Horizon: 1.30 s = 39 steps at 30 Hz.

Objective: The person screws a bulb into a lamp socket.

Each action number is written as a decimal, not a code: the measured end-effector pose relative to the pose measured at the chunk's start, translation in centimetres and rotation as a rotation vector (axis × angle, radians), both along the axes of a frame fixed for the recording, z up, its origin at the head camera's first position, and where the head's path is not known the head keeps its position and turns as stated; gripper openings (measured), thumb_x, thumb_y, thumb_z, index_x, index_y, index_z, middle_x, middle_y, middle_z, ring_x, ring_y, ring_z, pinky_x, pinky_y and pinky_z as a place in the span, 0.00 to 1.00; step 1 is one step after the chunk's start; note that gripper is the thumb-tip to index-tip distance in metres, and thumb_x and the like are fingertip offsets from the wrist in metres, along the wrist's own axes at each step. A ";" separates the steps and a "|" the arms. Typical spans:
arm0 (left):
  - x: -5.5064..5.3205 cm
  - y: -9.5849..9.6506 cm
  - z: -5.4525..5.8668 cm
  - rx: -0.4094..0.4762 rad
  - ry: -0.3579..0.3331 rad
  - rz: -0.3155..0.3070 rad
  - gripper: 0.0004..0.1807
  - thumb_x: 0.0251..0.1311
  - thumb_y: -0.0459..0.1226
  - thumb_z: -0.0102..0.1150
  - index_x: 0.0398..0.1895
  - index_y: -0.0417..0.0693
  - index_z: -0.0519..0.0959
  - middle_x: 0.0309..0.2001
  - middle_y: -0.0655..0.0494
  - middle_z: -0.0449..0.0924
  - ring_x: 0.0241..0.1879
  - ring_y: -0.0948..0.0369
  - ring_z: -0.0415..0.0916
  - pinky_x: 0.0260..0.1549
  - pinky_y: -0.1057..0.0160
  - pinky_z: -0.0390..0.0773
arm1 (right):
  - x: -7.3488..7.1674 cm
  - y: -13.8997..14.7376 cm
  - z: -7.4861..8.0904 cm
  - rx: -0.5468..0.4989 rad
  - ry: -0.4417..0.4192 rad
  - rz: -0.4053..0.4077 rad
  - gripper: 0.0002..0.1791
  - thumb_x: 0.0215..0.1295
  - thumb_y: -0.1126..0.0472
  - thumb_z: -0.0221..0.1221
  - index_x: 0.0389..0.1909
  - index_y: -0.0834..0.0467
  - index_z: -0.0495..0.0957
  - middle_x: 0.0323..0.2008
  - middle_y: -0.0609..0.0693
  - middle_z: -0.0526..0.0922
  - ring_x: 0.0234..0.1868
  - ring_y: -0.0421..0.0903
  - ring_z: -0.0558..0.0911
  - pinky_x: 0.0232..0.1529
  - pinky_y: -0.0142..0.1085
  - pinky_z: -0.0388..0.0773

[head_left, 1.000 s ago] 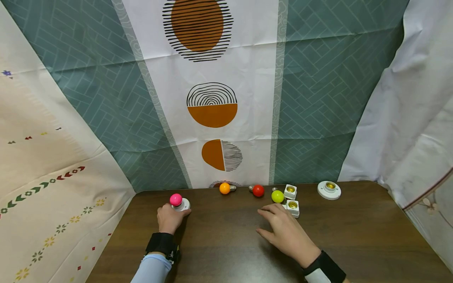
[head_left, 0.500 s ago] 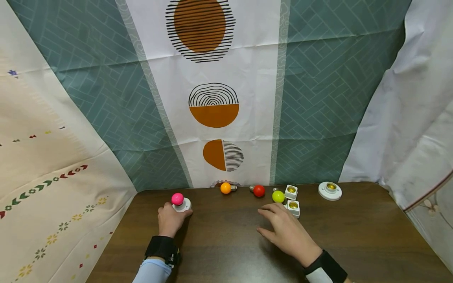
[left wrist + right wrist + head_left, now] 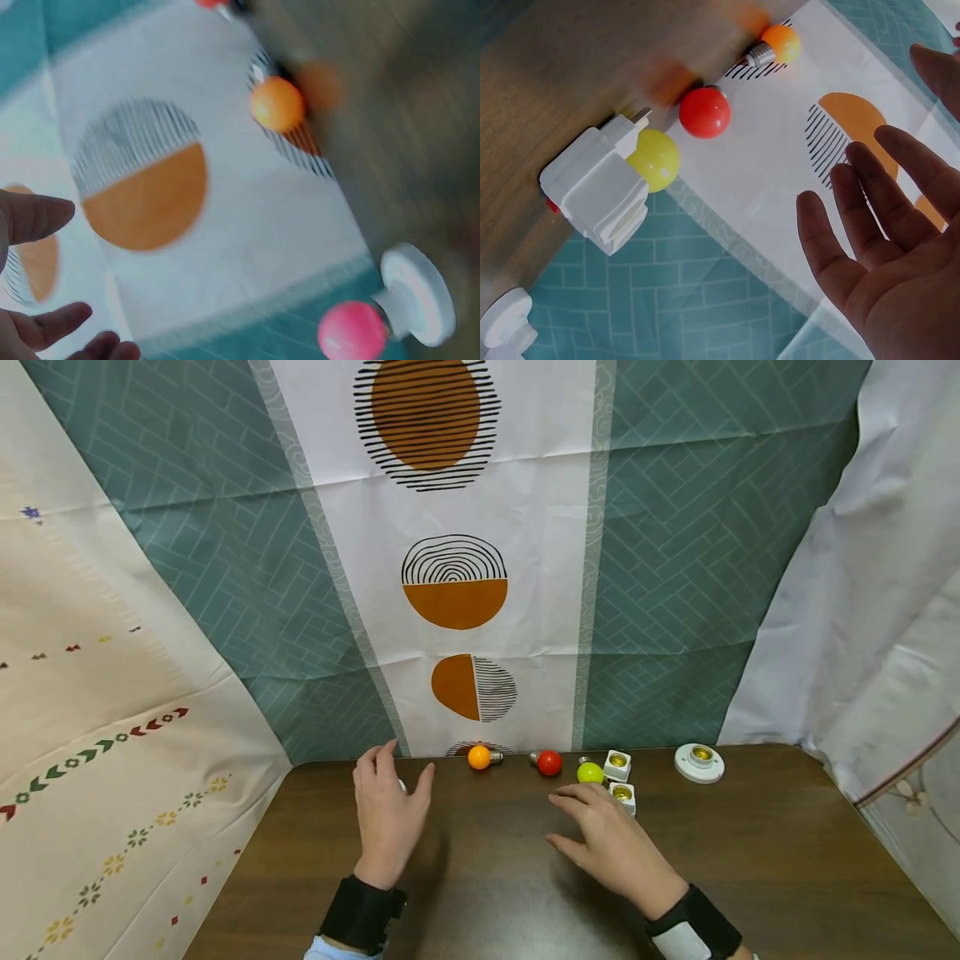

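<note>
My left hand [image 3: 390, 822] is raised off the table, fingers spread and holding nothing. Behind it, mostly hidden in the head view, a pink bulb [image 3: 351, 331] sits in a round white lamp socket [image 3: 421, 296] on the table, apart from the fingers. My right hand [image 3: 613, 850] hovers over the table with its fingers relaxed and nothing in them. Nearest to it are a yellow-green bulb [image 3: 589, 772] and two white square-faced sockets; one socket [image 3: 617, 766] stands behind the other socket [image 3: 622, 795]. In the right wrist view, flat metal plug prongs [image 3: 641, 115] show.
An orange bulb [image 3: 478, 757] and a red bulb [image 3: 550, 763] lie along the back of the brown table [image 3: 495, 877]. To the right stands another round white socket [image 3: 699, 764], without a bulb. A patterned cloth [image 3: 660, 568] hangs behind the table.
My left hand has let go of the round socket with the pink bulb, lifted and moved slightly right, its fingers spreading. The right hand has barely moved.
</note>
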<state>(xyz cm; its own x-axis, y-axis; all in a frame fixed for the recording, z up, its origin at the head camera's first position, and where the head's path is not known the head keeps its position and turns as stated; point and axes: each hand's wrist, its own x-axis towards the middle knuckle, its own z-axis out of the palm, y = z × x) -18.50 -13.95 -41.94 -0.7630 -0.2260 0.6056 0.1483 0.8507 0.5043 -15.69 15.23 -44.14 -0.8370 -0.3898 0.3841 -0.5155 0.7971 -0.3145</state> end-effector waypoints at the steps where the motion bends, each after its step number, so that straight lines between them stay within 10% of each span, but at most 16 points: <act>1: 0.3 0.6 0.2 -0.004 -0.003 -0.036 0.34 0.49 0.46 0.68 0.58 0.40 0.69 0.54 0.42 0.66 0.52 0.49 0.63 0.47 0.51 0.70 | 0.0 0.0 0.0 0.000 0.002 -0.004 0.28 0.50 0.44 0.67 0.53 0.50 0.78 0.51 0.43 0.77 0.54 0.42 0.74 0.55 0.40 0.75; 10: 1.8 4.5 -1.0 -0.151 -0.135 -0.226 0.35 0.53 0.51 0.64 0.62 0.46 0.68 0.61 0.48 0.67 0.60 0.53 0.64 0.59 0.50 0.69 | -0.1 0.2 0.3 -0.004 0.018 -0.020 0.27 0.50 0.46 0.67 0.51 0.51 0.79 0.50 0.43 0.78 0.53 0.41 0.74 0.53 0.39 0.76; 24: 1.8 6.8 -4.4 -0.319 -0.307 -0.342 0.33 0.55 0.55 0.60 0.61 0.50 0.70 0.64 0.48 0.66 0.66 0.47 0.61 0.62 0.44 0.64 | -1.3 2.1 0.5 -0.033 0.079 -0.067 0.29 0.48 0.47 0.69 0.51 0.55 0.79 0.53 0.51 0.78 0.55 0.51 0.75 0.58 0.50 0.71; 32: 1.6 6.9 -4.3 -0.309 -0.330 -0.355 0.34 0.55 0.56 0.59 0.62 0.49 0.69 0.64 0.47 0.66 0.66 0.48 0.60 0.62 0.44 0.63 | -3.6 7.3 2.1 -0.078 0.068 -0.273 0.38 0.49 0.50 0.69 0.60 0.63 0.70 0.60 0.63 0.71 0.62 0.63 0.66 0.58 0.61 0.65; 39: 1.7 6.9 -4.5 -0.305 -0.369 -0.359 0.35 0.56 0.55 0.59 0.62 0.48 0.68 0.63 0.47 0.67 0.65 0.48 0.62 0.62 0.45 0.64 | -5.9 13.1 -0.8 -0.061 0.022 -0.448 0.51 0.46 0.52 0.69 0.66 0.72 0.56 0.60 0.75 0.64 0.58 0.74 0.63 0.49 0.69 0.63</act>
<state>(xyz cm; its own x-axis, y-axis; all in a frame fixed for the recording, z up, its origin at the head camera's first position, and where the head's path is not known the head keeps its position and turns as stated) -16.80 -7.03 -46.43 -0.9318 0.2272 0.2830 0.3147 0.8943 0.3182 -21.59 28.32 -44.94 -0.9095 0.0327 0.4144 -0.1312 0.9234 -0.3608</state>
